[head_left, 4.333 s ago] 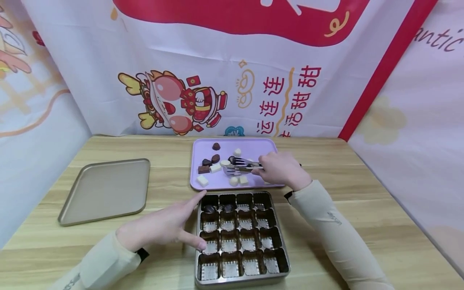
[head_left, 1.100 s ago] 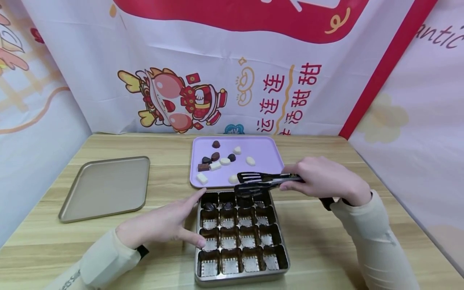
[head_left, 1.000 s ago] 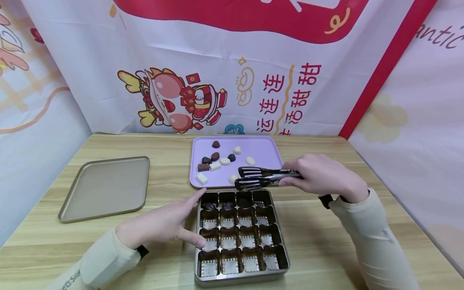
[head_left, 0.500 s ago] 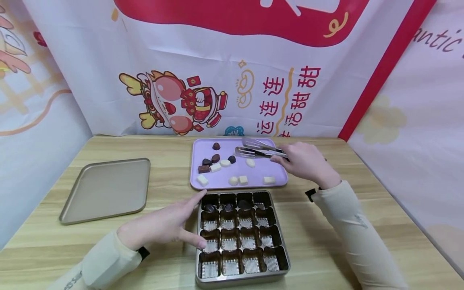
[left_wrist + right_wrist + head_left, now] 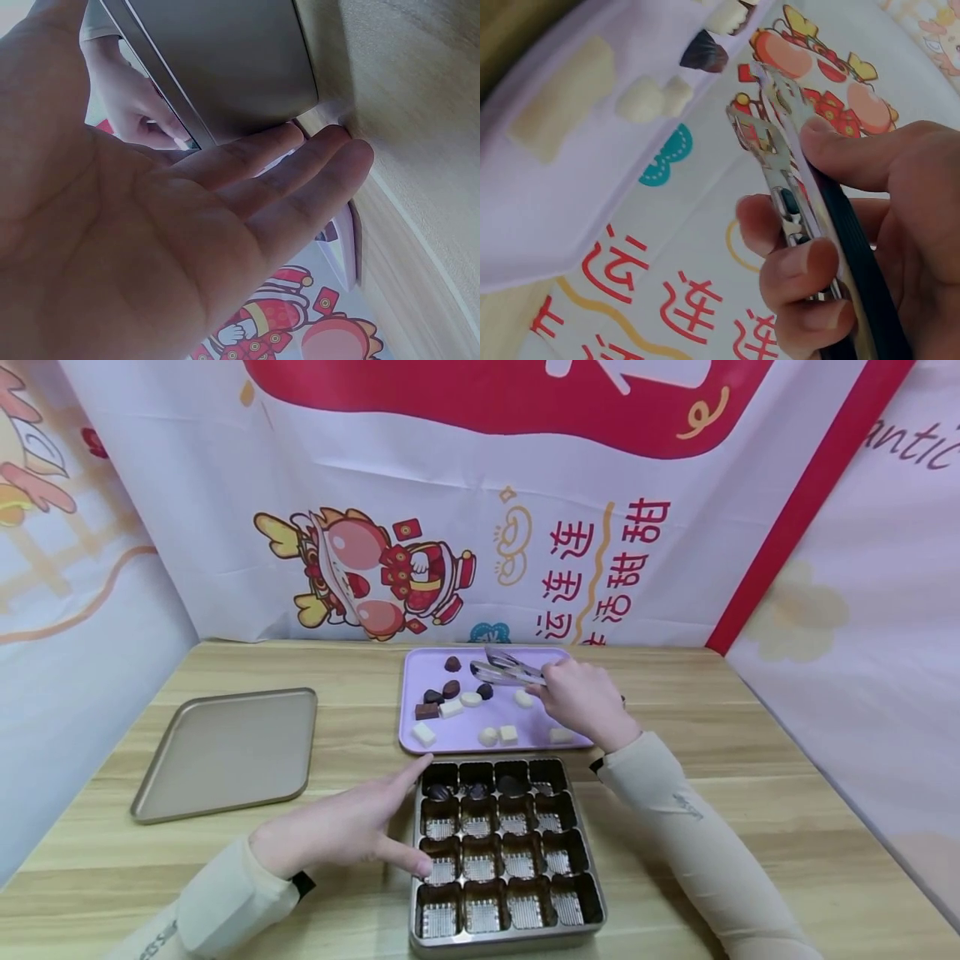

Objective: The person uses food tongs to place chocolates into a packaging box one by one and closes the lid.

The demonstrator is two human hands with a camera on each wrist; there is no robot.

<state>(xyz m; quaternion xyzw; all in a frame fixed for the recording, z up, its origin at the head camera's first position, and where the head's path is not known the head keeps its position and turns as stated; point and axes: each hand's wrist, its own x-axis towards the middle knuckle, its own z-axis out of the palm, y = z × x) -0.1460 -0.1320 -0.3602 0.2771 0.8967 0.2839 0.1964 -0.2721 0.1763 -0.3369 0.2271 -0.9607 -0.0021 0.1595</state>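
Observation:
My right hand [image 5: 585, 697] grips a pair of tongs [image 5: 802, 180], fingers on one side and thumb on the other. Their slotted metal tips hang over the back of the lilac tray [image 5: 465, 739], spread slightly apart with nothing visible between them. A dark chocolate [image 5: 484, 692] lies just below the tips in the head view. Close to the hand is an oval white chocolate [image 5: 522, 698]. My left hand [image 5: 348, 827] has its fingers extended along the left side of a metal chocolate box [image 5: 510, 937], thumb at its rim. Three dark chocolates [image 5: 512, 786] sit in the box's back row.
Several more white and brown chocolates [image 5: 426, 712] are scattered over the lilac tray, mostly at its left. A flat bronze-coloured tray [image 5: 232, 756] lies at the left of the wooden table [image 5: 360, 693]. A printed cloth [image 5: 442, 460] hangs behind the table.
A third dark chocolate has come into the box's back row. The tongs have gone from above the box back over the lilac tray, lately shifting left. My left hand stays put.

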